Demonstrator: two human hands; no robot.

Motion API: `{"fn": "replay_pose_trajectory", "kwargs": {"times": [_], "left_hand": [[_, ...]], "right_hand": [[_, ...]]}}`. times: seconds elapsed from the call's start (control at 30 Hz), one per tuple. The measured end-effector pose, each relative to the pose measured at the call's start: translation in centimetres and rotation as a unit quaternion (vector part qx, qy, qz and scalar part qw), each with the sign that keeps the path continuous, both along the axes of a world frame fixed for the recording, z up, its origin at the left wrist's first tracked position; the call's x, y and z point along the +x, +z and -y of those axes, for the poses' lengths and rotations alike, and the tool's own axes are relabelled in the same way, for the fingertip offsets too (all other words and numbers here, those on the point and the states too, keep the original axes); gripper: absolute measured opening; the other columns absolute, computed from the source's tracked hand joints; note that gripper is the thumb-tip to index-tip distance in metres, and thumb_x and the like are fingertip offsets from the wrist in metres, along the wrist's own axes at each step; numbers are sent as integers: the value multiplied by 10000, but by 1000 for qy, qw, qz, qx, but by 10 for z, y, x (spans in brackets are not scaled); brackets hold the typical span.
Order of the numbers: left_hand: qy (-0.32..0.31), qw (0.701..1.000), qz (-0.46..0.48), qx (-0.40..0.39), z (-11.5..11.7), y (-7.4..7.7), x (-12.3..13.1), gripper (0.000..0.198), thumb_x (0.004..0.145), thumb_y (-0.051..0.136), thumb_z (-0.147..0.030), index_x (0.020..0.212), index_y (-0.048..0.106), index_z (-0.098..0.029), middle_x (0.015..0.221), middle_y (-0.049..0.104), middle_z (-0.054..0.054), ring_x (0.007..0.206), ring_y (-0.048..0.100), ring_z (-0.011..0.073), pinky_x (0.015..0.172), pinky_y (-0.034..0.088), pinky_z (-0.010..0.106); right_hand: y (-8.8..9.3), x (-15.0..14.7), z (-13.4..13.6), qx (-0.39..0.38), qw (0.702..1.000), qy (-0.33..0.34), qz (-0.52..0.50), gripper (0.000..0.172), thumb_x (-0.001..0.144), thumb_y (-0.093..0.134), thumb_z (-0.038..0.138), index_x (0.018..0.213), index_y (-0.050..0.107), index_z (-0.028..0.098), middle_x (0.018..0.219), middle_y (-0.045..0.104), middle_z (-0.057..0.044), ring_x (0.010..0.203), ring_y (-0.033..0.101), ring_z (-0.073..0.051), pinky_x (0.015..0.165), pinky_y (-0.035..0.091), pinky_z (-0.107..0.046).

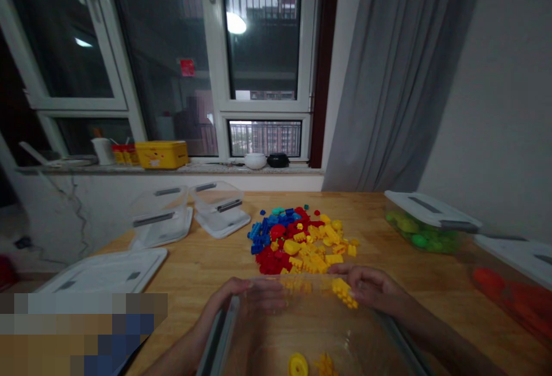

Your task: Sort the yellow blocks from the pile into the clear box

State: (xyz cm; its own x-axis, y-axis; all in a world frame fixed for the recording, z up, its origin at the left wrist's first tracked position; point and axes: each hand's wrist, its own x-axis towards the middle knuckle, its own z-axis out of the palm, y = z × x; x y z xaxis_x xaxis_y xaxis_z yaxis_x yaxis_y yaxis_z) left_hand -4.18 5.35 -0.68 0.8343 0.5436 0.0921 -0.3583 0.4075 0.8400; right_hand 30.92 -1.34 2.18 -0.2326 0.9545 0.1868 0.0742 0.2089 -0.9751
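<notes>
A clear plastic box (267, 338) with grey side latches stands close in front of me. My left hand (241, 298) grips its far left corner, thumb at the rim and fingers seen through the far wall. A yellow building block (344, 292) is pinched in my right hand (371, 288), at the box's far right rim. Inside the box lie a yellow wheel-like piece (298, 365) and another yellow piece (325, 365). Just beyond is a pile with yellow blocks (317, 258), red blocks (273, 261) and blue blocks (261, 235).
Two clear boxes (161, 206) (222, 195) rest on white lids at the back left, near another white lid (103, 269). To the right stand a lidded box of green pieces (420, 229) and one of red pieces (509, 292). The wooden table (202, 261) meets a windowsill wall.
</notes>
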Motion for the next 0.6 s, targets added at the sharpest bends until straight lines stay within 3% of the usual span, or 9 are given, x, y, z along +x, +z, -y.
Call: {"fn": "replay_pose_trajectory", "kwargs": {"times": [0.2, 0.47, 0.6], "left_hand": [[7, 1000, -1, 14, 5, 3, 2, 577, 909, 549, -417, 1337, 719, -69, 1363, 746, 143, 1345, 622, 345, 1169, 367, 411], [64, 997, -45, 14, 8, 1, 2, 556, 881, 602, -455, 1256, 779, -85, 1345, 757, 144, 1266, 676, 361, 1104, 423, 408], [76, 996, -36, 10, 8, -3, 2, 545, 891, 596, -448, 1247, 782, -79, 1332, 762, 155, 1277, 669, 385, 1145, 412, 451]], "right_hand": [[12, 2, 4, -37, 999, 14, 18, 412, 773, 841, 588, 787, 658, 218, 1230, 744, -131, 1333, 587, -350, 1164, 380, -518], [10, 1, 4, -39, 999, 28, 1, 408, 770, 846, 575, 781, 643, 221, 1184, 755, -118, 1317, 595, -349, 1155, 369, -501], [10, 2, 2, -23, 999, 34, 12, 434, 761, 845, 605, 785, 636, 226, 1160, 769, -126, 1318, 598, -348, 1154, 369, -507]]}}
